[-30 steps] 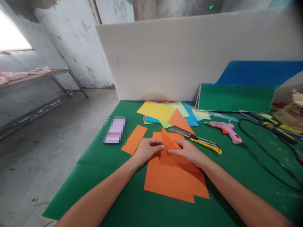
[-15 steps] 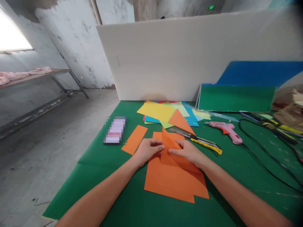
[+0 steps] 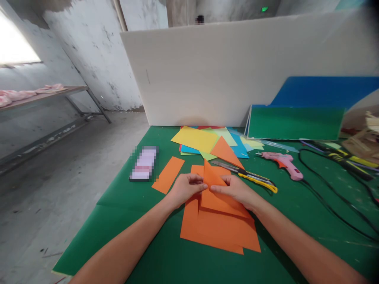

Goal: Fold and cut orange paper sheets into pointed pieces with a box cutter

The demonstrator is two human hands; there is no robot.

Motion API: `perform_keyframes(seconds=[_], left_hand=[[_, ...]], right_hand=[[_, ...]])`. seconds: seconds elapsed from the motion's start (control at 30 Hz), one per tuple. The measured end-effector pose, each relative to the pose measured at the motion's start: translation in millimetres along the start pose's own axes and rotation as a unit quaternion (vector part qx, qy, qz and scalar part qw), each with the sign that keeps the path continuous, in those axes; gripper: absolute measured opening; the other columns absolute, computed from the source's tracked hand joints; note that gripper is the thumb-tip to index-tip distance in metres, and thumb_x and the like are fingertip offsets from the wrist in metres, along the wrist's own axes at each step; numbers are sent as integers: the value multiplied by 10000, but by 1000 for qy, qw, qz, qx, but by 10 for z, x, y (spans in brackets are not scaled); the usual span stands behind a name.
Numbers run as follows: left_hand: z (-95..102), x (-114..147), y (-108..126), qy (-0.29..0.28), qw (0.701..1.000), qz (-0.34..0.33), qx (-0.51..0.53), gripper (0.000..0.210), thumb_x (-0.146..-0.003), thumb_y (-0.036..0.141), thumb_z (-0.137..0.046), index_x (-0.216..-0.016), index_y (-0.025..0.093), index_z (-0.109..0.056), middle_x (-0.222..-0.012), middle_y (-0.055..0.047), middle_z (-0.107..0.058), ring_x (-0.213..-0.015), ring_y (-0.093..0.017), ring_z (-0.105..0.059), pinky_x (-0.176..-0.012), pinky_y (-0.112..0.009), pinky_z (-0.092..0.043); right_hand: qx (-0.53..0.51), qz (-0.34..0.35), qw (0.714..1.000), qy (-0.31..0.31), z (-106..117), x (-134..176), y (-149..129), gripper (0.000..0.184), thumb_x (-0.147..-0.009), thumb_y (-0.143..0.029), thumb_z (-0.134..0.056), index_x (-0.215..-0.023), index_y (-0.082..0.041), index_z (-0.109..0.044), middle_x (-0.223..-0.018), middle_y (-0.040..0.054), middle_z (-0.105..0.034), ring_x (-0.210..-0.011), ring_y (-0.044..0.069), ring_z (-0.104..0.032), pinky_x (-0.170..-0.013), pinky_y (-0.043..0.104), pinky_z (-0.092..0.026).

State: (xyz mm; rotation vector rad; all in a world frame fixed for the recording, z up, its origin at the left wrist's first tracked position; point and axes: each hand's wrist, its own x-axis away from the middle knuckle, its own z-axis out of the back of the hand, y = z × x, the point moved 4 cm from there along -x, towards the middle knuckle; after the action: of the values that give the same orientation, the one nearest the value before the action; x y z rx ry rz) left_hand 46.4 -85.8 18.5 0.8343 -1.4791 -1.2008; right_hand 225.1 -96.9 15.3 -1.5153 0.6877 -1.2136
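A folded piece of orange paper [image 3: 220,199], pointed at its top, is held between my two hands. My left hand [image 3: 186,190] pinches its left edge between thumb and fingers. From the other side my right hand [image 3: 233,191] grips it, thumb in front and fingers partly hidden behind. Beneath it, larger orange sheets [image 3: 213,234] lie flat on the green table [image 3: 148,228]. A narrow orange strip [image 3: 168,174] rests just beyond my left hand. Past my right hand lie a yellow-handled cutter knife [image 3: 260,183] and an orange triangle of paper [image 3: 226,152].
A phone [image 3: 144,163], blurred out, lies at the left. Coloured paper sheets [image 3: 194,138] are piled at the back before a tall white board [image 3: 201,75]. To the right are a pink glue gun [image 3: 284,162] with a black cord, pliers [image 3: 349,163] and a green board [image 3: 296,123].
The folded orange paper has tilted slightly between my hands, its lower edge now raised and clearer above the sheets. Both hands have barely moved.
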Motion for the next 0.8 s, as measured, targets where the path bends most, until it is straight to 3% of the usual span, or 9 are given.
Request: perform_keyframes(seconds=[0.13,0.37,0.6,0.7,0.8], left_hand=[[-8,13,47,6,1000,-6,18,303,-622,183,-848,-883,153,-696,-724,-8,-684,-705,-139,-655,-661,-239,-532],[-3,14,26,-7,999,26,27,263,-641,188,-832,-841,126,-672,-763,-33,-676,-710,-133,-647,-648,-236,-532],[-2,16,99,-18,997,-65,22,307,-638,166,-793,-829,167,-553,-755,34,-599,-635,-74,-578,-652,-208,-479],[8,15,113,-19,996,-87,-13,245,-652,179,-759,-791,161,-558,-842,23,-589,-583,-44,-513,-613,-197,-435],[21,2,79,-23,996,-68,-47,247,-675,199,-735,-898,160,-636,-823,10,-596,-570,-53,-472,-596,-207,-402]], right_hand=[[-3,4,1000,20,5,-7,-2,390,-650,-475,-802,-843,-152,-702,-706,15,-693,-587,161,-606,-518,237,-420],[-11,8,1000,29,15,-16,24,350,-663,-460,-798,-812,-163,-690,-698,2,-679,-592,152,-594,-530,235,-420],[3,8,999,35,22,-37,48,387,-647,-503,-799,-790,-166,-671,-685,5,-677,-590,167,-599,-514,246,-409],[8,23,999,26,-2,-31,17,399,-676,-498,-782,-905,-186,-688,-829,29,-721,-728,223,-659,-582,272,-470],[4,80,997,6,-33,-19,-56,437,-725,-461,-757,-1081,-225,-665,-1065,45,-717,-983,276,-656,-759,320,-520]])
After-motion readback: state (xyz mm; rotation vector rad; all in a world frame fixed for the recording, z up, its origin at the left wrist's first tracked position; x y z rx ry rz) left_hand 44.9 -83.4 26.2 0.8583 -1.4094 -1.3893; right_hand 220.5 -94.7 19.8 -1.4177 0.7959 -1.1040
